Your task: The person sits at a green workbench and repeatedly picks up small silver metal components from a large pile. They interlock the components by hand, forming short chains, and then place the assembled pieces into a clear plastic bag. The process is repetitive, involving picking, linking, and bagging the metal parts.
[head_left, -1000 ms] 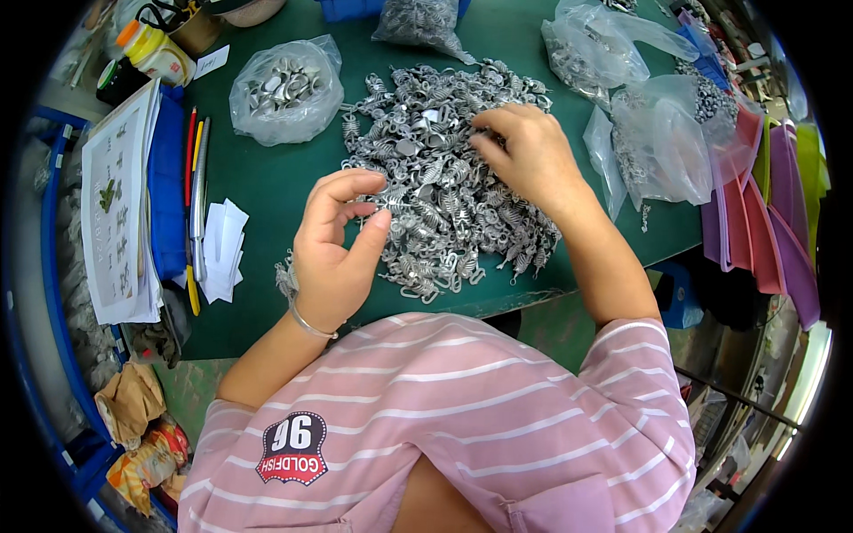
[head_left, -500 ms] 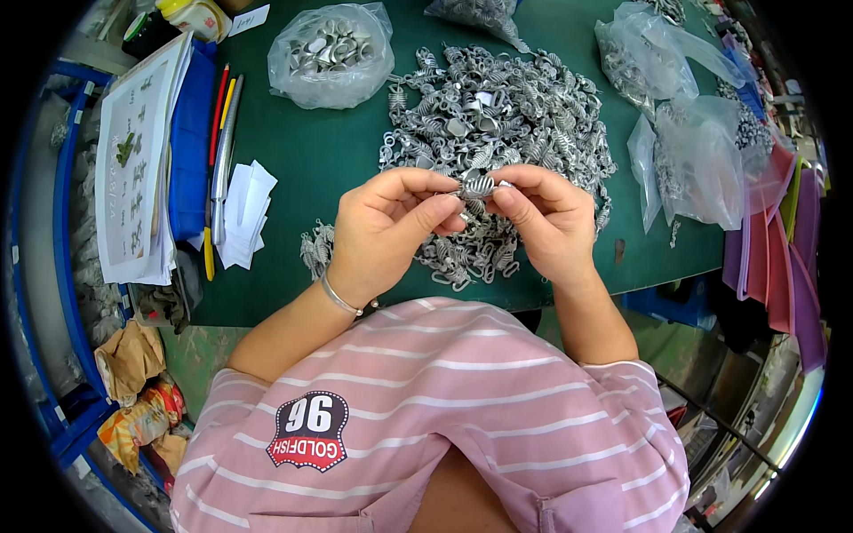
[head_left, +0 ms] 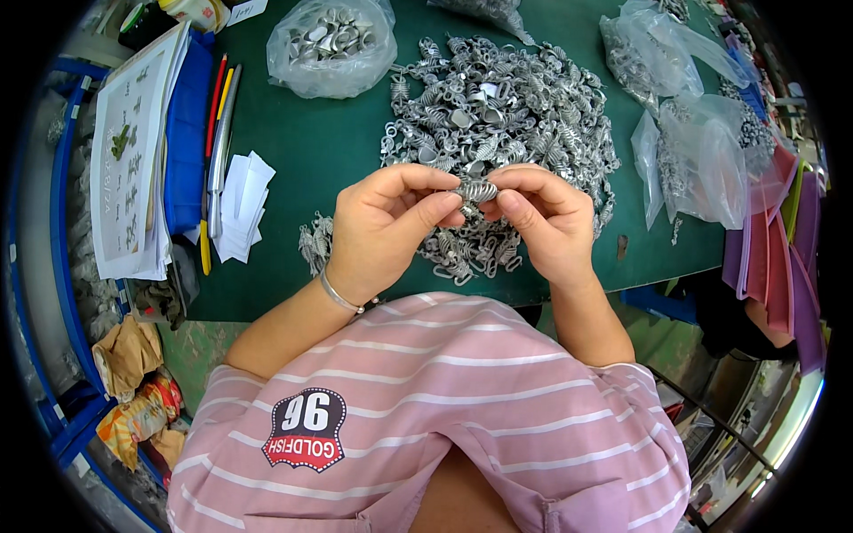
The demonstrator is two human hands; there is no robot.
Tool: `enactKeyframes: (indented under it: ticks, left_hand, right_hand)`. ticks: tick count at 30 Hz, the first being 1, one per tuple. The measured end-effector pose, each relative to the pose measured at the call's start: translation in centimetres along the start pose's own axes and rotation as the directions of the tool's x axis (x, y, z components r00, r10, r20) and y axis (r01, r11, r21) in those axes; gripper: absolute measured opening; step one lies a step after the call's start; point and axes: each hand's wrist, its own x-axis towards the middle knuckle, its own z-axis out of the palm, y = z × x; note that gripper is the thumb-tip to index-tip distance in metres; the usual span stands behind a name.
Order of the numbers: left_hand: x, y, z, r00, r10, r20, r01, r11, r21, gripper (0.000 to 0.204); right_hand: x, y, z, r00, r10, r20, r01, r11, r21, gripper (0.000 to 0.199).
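Between both hands, just in front of a large heap of small metal pieces (head_left: 533, 115), I hold a grey ribbed metal piece (head_left: 478, 192). My left hand (head_left: 395, 209), a bracelet at its wrist, pinches the piece's left end between thumb and fingertips. The right end is gripped by my right hand (head_left: 546, 213), its thumb and index finger closed on it. My fingertips cover the ends of the piece, so its full shape is hidden. A smaller cluster of similar metal pieces (head_left: 316, 243) lies left of my left wrist.
A clear bag of shiny curved metal parts (head_left: 330, 46) stands beyond my left hand. Plastic bags (head_left: 702, 160) with small parts lie at the right. Along the left are a blue tray (head_left: 186, 133), papers (head_left: 133, 160), a red pencil (head_left: 216, 111) and white slips (head_left: 242, 209).
The ribbed piece has turned slightly, and my right thumb and fingers have shifted their grip on its end. Both hands stay nearly in the same place; the whole view has moved a little.
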Motion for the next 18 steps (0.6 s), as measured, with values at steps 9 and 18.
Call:
enactKeyframes:
  ticks: [9, 18]
  left_hand:
    - [0.38, -0.19, -0.4, 0.984, -0.169, -0.058, 0.159, 0.977, -0.144, 0.016]
    - [0.32, 0.14, -0.21, 0.977, -0.198, -0.076, 0.184, 0.969, -0.167, 0.014]
  right_hand:
    - [-0.01, 0.41, 0.44, 0.966, -0.259, -0.024, 0.253, 0.957, -0.145, 0.035]
    - [-0.34, 0.62, 0.57, 0.957, -0.284, -0.052, 0.272, 0.947, -0.174, 0.035]
